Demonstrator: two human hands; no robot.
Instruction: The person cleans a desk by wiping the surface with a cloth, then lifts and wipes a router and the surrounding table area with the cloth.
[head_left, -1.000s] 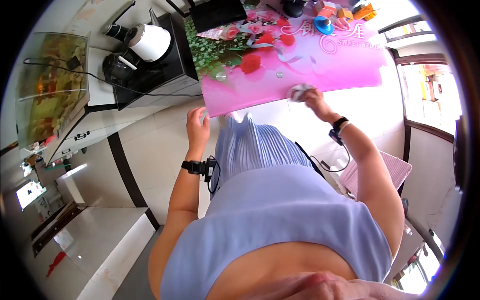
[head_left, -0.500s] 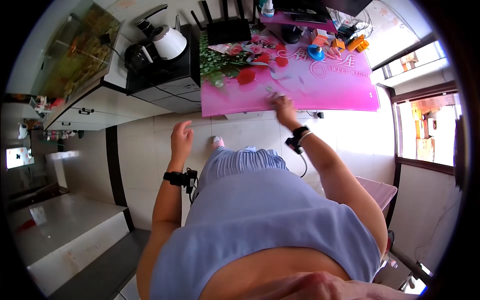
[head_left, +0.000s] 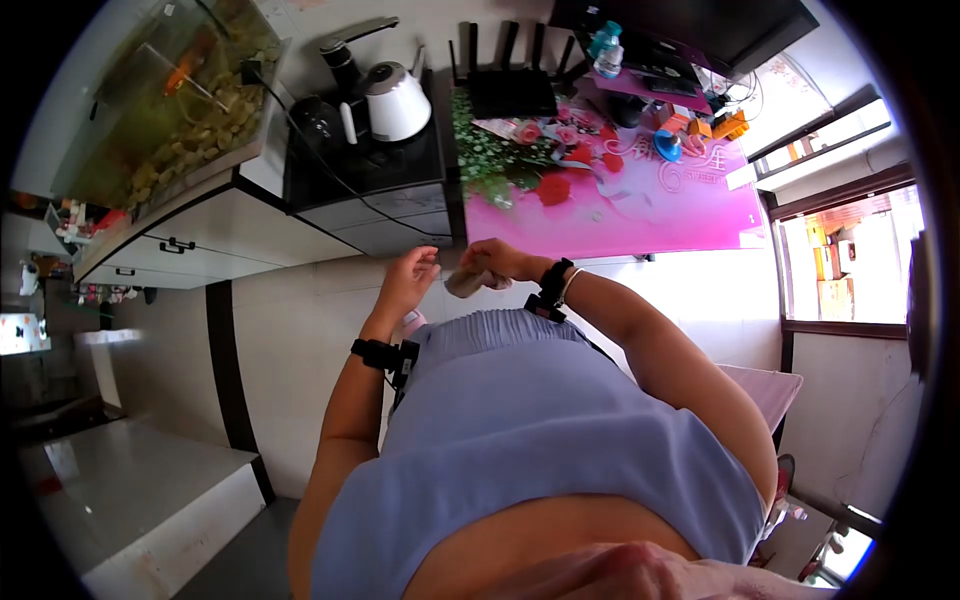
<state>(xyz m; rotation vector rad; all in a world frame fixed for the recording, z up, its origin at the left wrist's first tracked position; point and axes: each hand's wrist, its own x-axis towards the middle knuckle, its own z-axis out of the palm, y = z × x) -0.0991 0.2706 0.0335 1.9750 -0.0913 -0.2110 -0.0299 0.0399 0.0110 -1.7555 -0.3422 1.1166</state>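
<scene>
My right hand (head_left: 500, 259) is closed on a crumpled greyish-beige cloth (head_left: 464, 284), which hangs below the fingers just in front of the pink table's near edge. To its left, my left hand (head_left: 409, 276) is held up with nothing in it, its fingers loosely bent and apart. A small gap separates it from the cloth. The table (head_left: 600, 235) has a glossy pink cover printed with roses and lettering.
On the table stand a black router (head_left: 512, 95), a blue-lidded thing (head_left: 667, 146), small orange boxes (head_left: 698, 129) and a bottle (head_left: 608, 58). A white kettle (head_left: 397, 103) sits on the dark cabinet at left, beside a fish tank (head_left: 170, 100).
My right hand has left the tabletop and come back left and toward my body with the cloth. My left hand has shifted right toward it. The view has tilted.
</scene>
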